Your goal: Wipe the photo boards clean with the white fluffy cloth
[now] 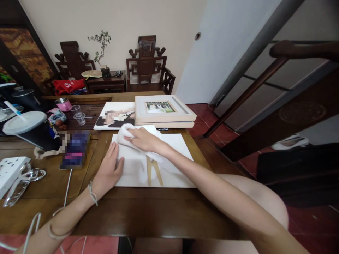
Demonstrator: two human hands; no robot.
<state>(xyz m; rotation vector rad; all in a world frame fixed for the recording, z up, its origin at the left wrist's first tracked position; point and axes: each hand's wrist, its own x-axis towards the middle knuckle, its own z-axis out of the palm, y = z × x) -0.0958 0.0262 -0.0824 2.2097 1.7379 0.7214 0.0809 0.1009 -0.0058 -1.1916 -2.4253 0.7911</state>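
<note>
A white board, the back of a picture frame [174,165] with a wooden stand piece, lies flat on the wooden table [148,204] in front of me. My left hand [108,170] lies flat and open on its left edge. My right hand [141,139] presses a white cloth [124,132] onto the board's far left corner, fingers closed over the cloth.
Behind the board lie a stack of two light wooden frames [164,112] and an unframed photo print [113,116]. To the left are a phone [75,150], a white power strip [10,171], cups and clutter. Dark carved chairs [147,65] stand at the wall; a stair rail [254,84] runs right.
</note>
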